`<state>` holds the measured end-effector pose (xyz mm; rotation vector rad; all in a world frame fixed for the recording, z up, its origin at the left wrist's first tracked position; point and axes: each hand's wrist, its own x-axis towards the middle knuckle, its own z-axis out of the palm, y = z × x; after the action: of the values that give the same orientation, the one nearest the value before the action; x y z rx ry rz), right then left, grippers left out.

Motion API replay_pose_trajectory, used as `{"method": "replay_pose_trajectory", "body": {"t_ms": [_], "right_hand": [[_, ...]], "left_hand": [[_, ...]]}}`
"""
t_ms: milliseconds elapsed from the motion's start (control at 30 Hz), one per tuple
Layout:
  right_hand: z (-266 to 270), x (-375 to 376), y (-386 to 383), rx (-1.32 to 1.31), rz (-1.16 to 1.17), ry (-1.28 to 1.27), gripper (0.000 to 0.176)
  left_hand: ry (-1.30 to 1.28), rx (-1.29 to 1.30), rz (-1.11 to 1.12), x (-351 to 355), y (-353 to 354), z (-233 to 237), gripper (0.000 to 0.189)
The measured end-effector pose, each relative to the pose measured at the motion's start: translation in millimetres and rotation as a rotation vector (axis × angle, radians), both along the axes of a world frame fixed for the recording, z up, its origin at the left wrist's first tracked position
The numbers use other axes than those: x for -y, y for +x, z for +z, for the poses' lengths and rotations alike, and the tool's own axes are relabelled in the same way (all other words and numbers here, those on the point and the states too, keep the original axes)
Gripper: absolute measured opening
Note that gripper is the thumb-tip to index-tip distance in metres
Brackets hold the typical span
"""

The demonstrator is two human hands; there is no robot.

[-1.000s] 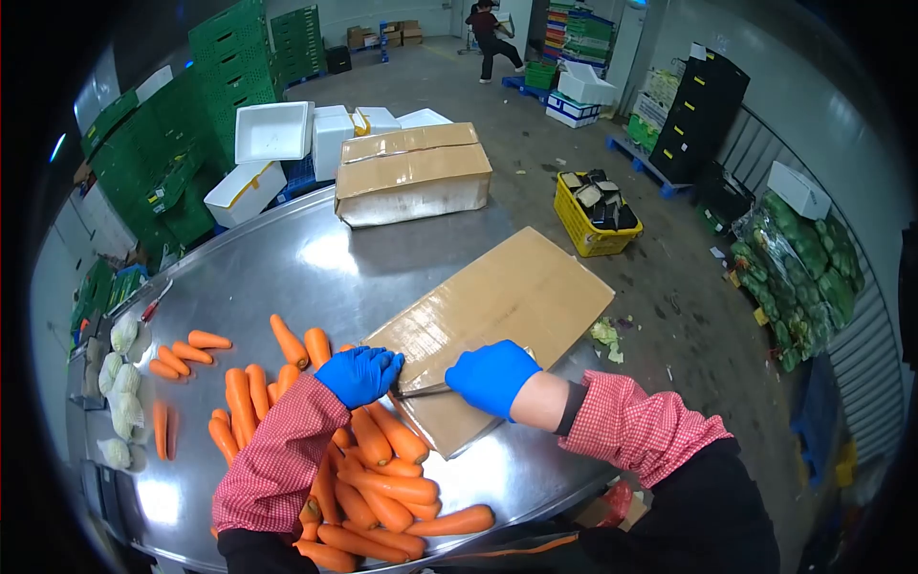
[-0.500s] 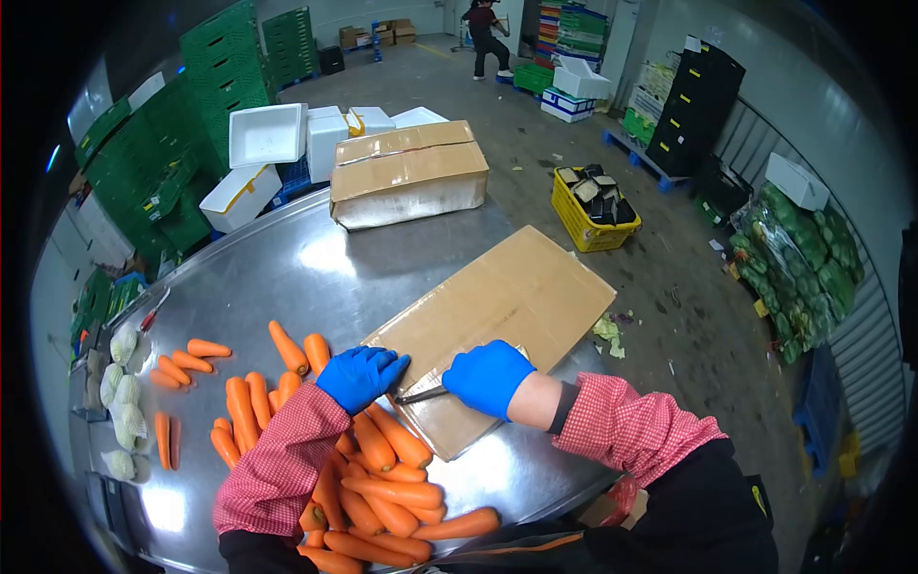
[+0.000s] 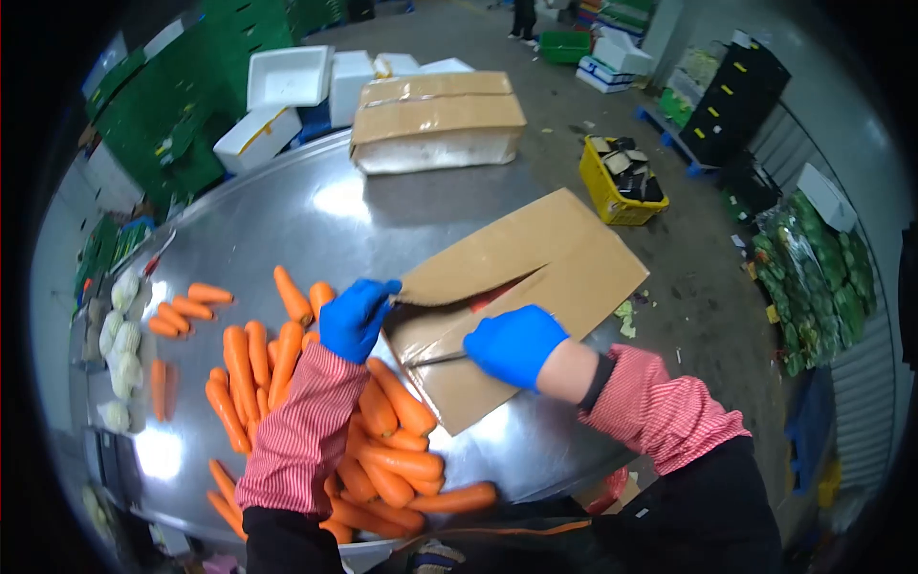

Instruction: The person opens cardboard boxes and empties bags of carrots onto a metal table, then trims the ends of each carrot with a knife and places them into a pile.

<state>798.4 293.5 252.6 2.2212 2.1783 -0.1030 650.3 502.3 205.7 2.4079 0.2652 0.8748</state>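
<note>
On the desk point(image 3: 258, 230), I see the cardboard box point(image 3: 583, 268) slanting lengthwise away rightward, its raised flap point(image 3: 464, 258) pinched by my left hand point(image 3: 356, 320), my right hand point(image 3: 516, 349) gripping a leftward-pointing tool point(image 3: 435, 360).

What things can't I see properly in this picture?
All in the head view:
Inside the near box: mostly hidden by its top flap; the red bit is too small to name.
The thin tool: its grip is inside the right hand.
Some carrots: covered by the left sleeve.
Far person: cut off by the top edge.
</note>
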Motion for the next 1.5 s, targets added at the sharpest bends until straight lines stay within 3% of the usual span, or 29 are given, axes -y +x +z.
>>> {"method": "replay_pose_trajectory", "body": {"t_ms": [233, 333, 500, 600, 833, 933, 1000, 1133, 1200, 1233, 1267, 1333, 1400, 1467, 1500], "right_hand": [[15.0, 47.0, 65.9, 0.088, -0.192, 0.006, 0.01], [-0.3, 47.9, 89.8, 0.114, -0.128, 0.157, 0.013], [5.4, 104.4, 201.1, 0.257, -0.441, -0.051, 0.012], [-6.2, 116.8, 214.7, 0.332, -0.429, 0.078, 0.013], [-16.8, 92.8, 209.9, 0.263, -0.423, 0.069, 0.015], [-20.4, 137.6, 260.5, 0.237, -0.53, 0.163, 0.016], [-27.4, 170.4, 287.3, 0.269, -0.778, 0.078, 0.019], [-47.0, 187.1, 279.5, 0.066, -0.86, 0.091, 0.03], [-55.3, 164.9, 269.7, -0.319, -0.874, 0.093, 0.039], [-69.2, 153.3, 278.8, -0.484, -0.776, 0.169, 0.041], [-63.7, 142.4, 281.1, -0.639, -0.861, 0.086, 0.043], [-56.9, 126.0, 282.4, -0.957, -1.014, -0.1, 0.047], [-55.0, 152.8, 274.2, -1.139, -0.952, -0.09, 0.05], [-45.7, 187.6, 266.7, -1.193, -0.921, -0.165, 0.052], [-39.3, 204.7, 263.7, -1.165, -0.924, -0.235, 0.052]], "left_hand": [[-0.321, 0.184, 0.018, -0.9, 13.0, -17.4, 0.024], [-0.441, 0.193, 0.04, -2.3, 13.5, -25.3, 0.022], [-0.544, 0.165, 0.118, -16.7, 19.9, -28.2, 0.018], [-0.757, 0.213, 0.218, -35.7, 30.0, -30.3, 0.017], [-0.82, 0.278, 0.375, -86.1, 73.2, -31.8, 0.015], [-0.836, 0.287, 0.43, -109.7, 93.8, -28.0, 0.015], [-0.913, 0.352, 0.522, -134.2, 109.1, -30.2, 0.017], [-0.82, 0.143, 0.541, -191.7, 132.0, -52.1, 0.021], [-0.821, 0.063, 0.522, -209.8, 128.1, -53.9, 0.021], [-0.777, 0.08, 0.502, -227.1, 124.7, -66.8, 0.022], [-0.736, 0.096, 0.485, -217.3, 122.9, -61.4, 0.023], [-0.099, 0.366, 0.522, -153.4, 111.0, -37.3, 0.03], [0.354, 0.326, 0.477, -28.4, 94.1, 43.3, 0.037], [0.437, 0.161, 0.099, 8.0, 58.8, 28.5, 0.043], [0.372, -0.019, 0.046, 30.2, 49.1, 25.7, 0.048]]}}
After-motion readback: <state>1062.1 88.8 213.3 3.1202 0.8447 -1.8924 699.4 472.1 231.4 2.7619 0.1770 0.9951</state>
